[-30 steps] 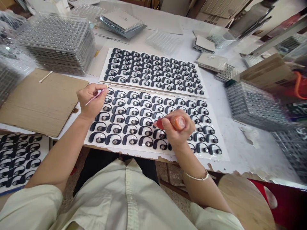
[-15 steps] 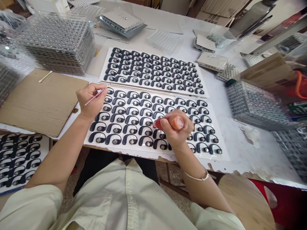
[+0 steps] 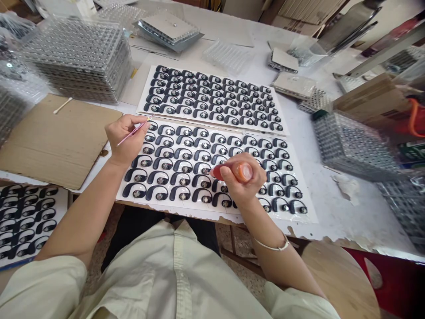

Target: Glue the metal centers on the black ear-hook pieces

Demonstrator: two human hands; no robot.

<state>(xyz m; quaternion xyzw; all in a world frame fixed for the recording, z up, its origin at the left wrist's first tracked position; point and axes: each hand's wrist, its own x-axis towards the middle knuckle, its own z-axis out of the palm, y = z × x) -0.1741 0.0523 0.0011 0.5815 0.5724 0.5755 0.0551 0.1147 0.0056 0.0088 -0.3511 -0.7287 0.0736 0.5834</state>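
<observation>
My right hand (image 3: 244, 179) is wrapped round a small orange squeeze bottle (image 3: 239, 172), its red tip pointing left at a black ear-hook part in the middle of the near white board (image 3: 308, 215). That board carries several rows of black ear-hook parts (image 3: 186, 155). My left hand (image 3: 125, 139) rests at the board's left edge, fingers pinched on a thin pink stick (image 3: 133, 133) whose tip points up and right.
A second white board of ear-hook parts (image 3: 212, 99) lies behind. A brown cardboard sheet (image 3: 56, 141) with a cotton swab (image 3: 62, 106) sits left, a stack of clear blister trays (image 3: 78, 60) behind it, more trays (image 3: 352, 144) right. A third board (image 3: 26, 221) lies lower left.
My right hand with the bottle has edged slightly left along the near board. My left hand has stayed in place.
</observation>
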